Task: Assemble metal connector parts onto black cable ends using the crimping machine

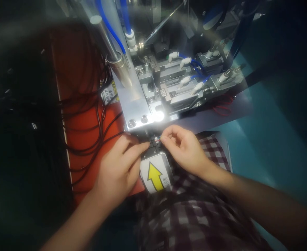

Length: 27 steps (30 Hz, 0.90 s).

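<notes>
My right hand [182, 148] is closed in a pinch, thumb against index finger, on thin coloured wires [159, 138]. At their end a tiny pale part [156, 140] lies over a black fixture [151, 150]; its exact kind is too small to tell. From the other side my left hand [118, 165] reaches to the same fixture, its fingers bent and one fingertip close to the pale part. Whatever those fingers may hold is hidden. Just below the fixture is a white plate with a yellow arrow [155, 174].
A metal machine plate [134, 104] with bolts and a bright light stands right above my hands. Beyond it are pneumatic cylinders [182, 99] with blue hoses [109, 26]. Black cables [98, 118] run over an orange surface [83, 90] at left. A checked garment [185, 216] is below.
</notes>
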Tool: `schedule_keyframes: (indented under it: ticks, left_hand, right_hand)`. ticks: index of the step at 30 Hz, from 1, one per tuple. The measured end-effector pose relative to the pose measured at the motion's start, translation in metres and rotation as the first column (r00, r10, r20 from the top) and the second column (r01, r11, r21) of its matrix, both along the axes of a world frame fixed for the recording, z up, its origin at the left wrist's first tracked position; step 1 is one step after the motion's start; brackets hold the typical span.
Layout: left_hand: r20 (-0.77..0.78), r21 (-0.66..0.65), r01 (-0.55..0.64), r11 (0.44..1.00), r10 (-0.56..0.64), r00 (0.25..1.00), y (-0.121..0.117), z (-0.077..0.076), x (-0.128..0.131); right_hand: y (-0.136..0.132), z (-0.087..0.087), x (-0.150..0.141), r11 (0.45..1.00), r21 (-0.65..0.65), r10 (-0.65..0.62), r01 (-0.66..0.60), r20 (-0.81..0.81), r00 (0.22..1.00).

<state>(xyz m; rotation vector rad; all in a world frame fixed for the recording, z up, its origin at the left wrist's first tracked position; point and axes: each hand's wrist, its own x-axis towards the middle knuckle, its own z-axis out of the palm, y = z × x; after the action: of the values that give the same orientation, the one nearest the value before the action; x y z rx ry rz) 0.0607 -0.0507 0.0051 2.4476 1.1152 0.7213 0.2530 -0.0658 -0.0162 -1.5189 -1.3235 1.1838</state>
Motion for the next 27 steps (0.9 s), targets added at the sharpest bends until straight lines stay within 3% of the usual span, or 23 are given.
schedule_keyframes:
  ticks: [4, 8, 13, 18, 21, 27]
  left_hand:
    - [-0.008, 0.004, -0.001, 1.000, 0.001, 1.000, 0.000, 0.000, 0.000]
    - [0.007, 0.003, 0.000, 1.000, 0.000, 1.000, 0.000, 0.000, 0.000]
    - [0.011, 0.009, 0.004, 1.000, -0.004, 1.000, 0.001, 0.000, 0.001]
    - [0.007, 0.008, 0.004, 1.000, -0.005, 1.000, 0.001, -0.001, 0.000]
    - [0.009, 0.008, 0.007, 1.000, -0.007, 1.000, 0.001, -0.001, 0.000]
    - [0.005, 0.002, 0.000, 1.000, 0.000, 1.000, 0.001, -0.001, 0.001]
  right_hand:
    - [0.001, 0.005, -0.001, 0.999, -0.049, -0.022, 0.023, 0.018, 1.000]
    - [0.004, 0.008, -0.001, 0.984, -0.180, -0.026, 0.010, -0.086, 0.996]
    - [0.006, 0.005, 0.001, 0.990, -0.140, -0.038, 0.024, -0.093, 0.995]
    - [0.009, 0.009, 0.005, 0.963, -0.270, -0.038, -0.007, -0.161, 0.986]
    - [0.006, 0.012, 0.007, 0.978, -0.202, -0.080, 0.044, -0.173, 0.982]
    - [0.001, 0.008, 0.003, 0.998, -0.050, -0.039, 0.034, -0.104, 0.994]
